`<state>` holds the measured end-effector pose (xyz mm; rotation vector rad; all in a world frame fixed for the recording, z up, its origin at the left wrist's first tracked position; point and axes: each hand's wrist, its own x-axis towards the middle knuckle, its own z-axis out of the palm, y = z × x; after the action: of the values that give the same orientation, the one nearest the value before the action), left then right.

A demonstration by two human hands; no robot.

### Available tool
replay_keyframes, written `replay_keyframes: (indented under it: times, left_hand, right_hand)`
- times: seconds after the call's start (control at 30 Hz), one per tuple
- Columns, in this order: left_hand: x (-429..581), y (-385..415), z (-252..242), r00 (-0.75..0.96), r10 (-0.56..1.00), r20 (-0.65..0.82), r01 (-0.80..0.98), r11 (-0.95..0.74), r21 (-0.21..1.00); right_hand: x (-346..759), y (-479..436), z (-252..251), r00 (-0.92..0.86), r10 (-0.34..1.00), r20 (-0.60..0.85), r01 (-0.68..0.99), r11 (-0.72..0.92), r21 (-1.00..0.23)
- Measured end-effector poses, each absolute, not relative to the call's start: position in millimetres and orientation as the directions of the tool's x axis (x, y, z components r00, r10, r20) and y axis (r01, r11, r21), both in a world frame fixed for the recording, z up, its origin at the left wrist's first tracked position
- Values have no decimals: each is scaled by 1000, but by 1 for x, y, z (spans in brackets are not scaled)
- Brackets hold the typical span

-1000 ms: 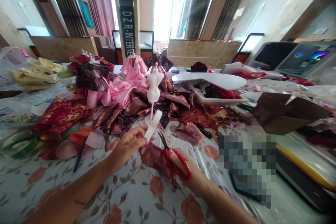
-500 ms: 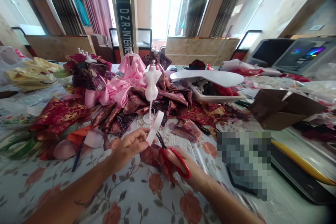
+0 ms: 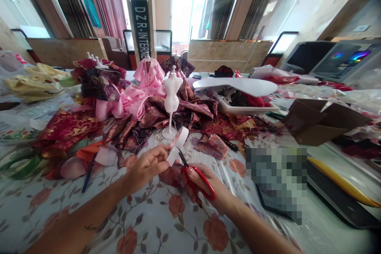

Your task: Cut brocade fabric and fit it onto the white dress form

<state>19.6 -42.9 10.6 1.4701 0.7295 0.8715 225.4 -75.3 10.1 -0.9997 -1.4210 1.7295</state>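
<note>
My left hand (image 3: 149, 166) pinches a roll of white tape (image 3: 182, 137) near the middle of the table, a short strip of it at the fingertips. In my right hand (image 3: 205, 184) is a pair of scissors (image 3: 205, 192) with red handles. Their dark blades point up and left, close beside the tape; whether they touch it I cannot tell. Just beyond the tape stands a small white mannequin (image 3: 172, 95) on a round base. A patterned fabric scrap (image 3: 171, 174) lies under and behind my hands on the flowered tablecloth (image 3: 154, 222).
Brocade fabric (image 3: 190, 111) heaps up behind the mannequin, alongside a pink doll dress (image 3: 149, 73). Further right are a white tray (image 3: 247, 109) and an open cardboard box (image 3: 323, 121). A blue pen (image 3: 88, 176) and green tape rolls (image 3: 22, 164) lie at left.
The tape roll has tipped slightly to the right in my left hand. The scissor blades have shifted a little up and left, closer to the strip.
</note>
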Motion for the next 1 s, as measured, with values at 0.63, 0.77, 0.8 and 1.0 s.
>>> replay_keyframes:
  times: [0.63,0.77,0.8,1.0]
  left_hand:
    - [18,-40,11,518,850,92,15,-117,993]
    - [18,-40,13,511,854,101,41,-142,989]
    - [18,-40,13,512,853,102,41,-143,989]
    - [16,-40,12,519,847,110,39,-152,988]
  right_hand:
    - [223,-74,3,-388,911,-138,50,-128,-990]
    - [221,-75,6,-365,921,-134,48,-125,-991]
    - [221,-76,6,-357,924,-136,52,-126,-991]
    - [220,-75,5,-324,933,-155,69,-140,-988]
